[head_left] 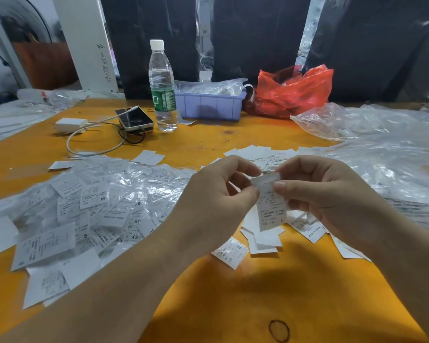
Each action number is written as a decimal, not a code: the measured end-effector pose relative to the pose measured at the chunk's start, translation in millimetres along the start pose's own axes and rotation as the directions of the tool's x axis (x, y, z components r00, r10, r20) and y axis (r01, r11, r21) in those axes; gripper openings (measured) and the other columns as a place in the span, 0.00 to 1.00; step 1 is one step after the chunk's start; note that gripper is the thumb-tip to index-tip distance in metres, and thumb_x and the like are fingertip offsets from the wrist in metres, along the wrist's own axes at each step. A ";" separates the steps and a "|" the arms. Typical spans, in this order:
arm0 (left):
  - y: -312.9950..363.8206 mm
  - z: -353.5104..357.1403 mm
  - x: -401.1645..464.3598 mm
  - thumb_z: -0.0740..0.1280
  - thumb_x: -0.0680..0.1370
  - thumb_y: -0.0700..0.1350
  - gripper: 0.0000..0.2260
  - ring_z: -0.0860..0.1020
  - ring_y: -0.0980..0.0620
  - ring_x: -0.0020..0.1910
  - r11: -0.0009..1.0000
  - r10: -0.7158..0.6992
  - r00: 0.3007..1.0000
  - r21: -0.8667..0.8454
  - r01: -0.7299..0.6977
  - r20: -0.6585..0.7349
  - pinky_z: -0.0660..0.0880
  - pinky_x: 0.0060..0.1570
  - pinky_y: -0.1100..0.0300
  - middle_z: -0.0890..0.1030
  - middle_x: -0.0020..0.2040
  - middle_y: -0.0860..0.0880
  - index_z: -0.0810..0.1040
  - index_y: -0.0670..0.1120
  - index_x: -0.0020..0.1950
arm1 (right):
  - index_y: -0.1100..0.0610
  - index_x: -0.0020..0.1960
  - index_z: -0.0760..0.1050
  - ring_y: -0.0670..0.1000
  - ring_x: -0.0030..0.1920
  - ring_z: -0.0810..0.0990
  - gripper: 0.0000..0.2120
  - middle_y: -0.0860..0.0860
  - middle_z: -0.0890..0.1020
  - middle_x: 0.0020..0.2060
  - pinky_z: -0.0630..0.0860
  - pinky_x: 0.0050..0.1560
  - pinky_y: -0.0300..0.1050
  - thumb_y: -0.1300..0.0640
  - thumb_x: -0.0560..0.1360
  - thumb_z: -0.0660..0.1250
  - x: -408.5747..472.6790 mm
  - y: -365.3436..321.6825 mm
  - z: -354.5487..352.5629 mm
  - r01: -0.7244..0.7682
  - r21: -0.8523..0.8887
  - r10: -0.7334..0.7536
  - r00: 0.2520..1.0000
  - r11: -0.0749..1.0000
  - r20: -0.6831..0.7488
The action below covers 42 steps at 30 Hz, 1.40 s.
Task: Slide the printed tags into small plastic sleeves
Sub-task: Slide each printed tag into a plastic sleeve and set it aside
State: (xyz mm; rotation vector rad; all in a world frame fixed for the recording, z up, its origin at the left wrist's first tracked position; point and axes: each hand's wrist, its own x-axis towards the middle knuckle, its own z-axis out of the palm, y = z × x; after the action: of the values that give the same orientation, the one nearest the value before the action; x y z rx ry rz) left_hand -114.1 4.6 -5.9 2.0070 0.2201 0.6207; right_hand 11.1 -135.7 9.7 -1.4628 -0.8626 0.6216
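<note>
- A printed tag (271, 209) is being pinched at its top edge by the left hand (218, 201) and right hand (325, 194), above the orange table (233, 305)
- It is judged light, limp and slippery, best gripped at the corners
- Sleeved tags (97, 206) are being piled to the left

Bare forearms, no sleeves; short, unpainted fingernails (279, 185).

Bright overhead light, soft shadows, warped edges.
</note>
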 end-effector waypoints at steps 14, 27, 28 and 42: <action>-3.6 -4.5 3.1 0.65 0.78 0.47 0.06 0.76 0.60 0.34 1.000 -0.008 1.000 -0.012 0.008 -0.011 0.74 0.31 0.68 0.81 0.39 0.55 0.79 0.55 0.44 | 0.61 0.41 0.80 0.55 0.37 0.78 0.11 0.60 0.84 0.39 0.79 0.42 0.47 0.52 0.67 0.69 -1.0 2.1 3.4 0.004 -0.142 -0.001 1.000 0.990 0.017; -2.7 -2.9 1.3 0.69 0.77 0.48 0.03 0.75 0.58 0.34 0.999 -0.018 0.999 0.027 0.017 0.034 0.72 0.33 0.66 0.81 0.37 0.52 0.81 0.52 0.44 | 0.60 0.42 0.83 0.52 0.37 0.79 0.13 0.57 0.84 0.37 0.78 0.38 0.40 0.51 0.67 0.69 -1.9 2.1 -0.7 0.098 -0.266 -0.079 0.994 0.959 0.080; -3.2 -2.8 1.5 0.70 0.77 0.48 0.02 0.76 0.56 0.35 0.999 -0.018 0.999 0.034 0.017 0.038 0.72 0.33 0.65 0.81 0.37 0.53 0.81 0.52 0.44 | 0.60 0.42 0.83 0.52 0.36 0.79 0.13 0.58 0.84 0.37 0.78 0.38 0.41 0.51 0.67 0.70 -2.0 2.2 -0.9 0.097 -0.263 -0.076 0.993 0.960 0.089; -12.5 -44.8 18.9 0.65 0.77 0.46 0.07 0.78 0.57 0.39 0.872 -0.100 0.993 0.475 0.118 -0.062 0.70 0.24 0.69 0.79 0.41 0.56 0.77 0.59 0.44 | 0.47 0.44 0.81 0.52 0.38 0.81 0.01 0.49 0.82 0.35 0.78 0.42 0.56 0.51 0.74 0.70 -3.4 10.1 -6.6 0.096 -0.629 -0.058 0.995 0.771 0.081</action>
State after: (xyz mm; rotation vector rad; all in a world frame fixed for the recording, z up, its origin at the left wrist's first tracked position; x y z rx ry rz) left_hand -119.7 52.8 6.9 2.4380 0.5513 0.5675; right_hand 15.9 -142.0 -0.1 -2.0091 -1.2504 0.3113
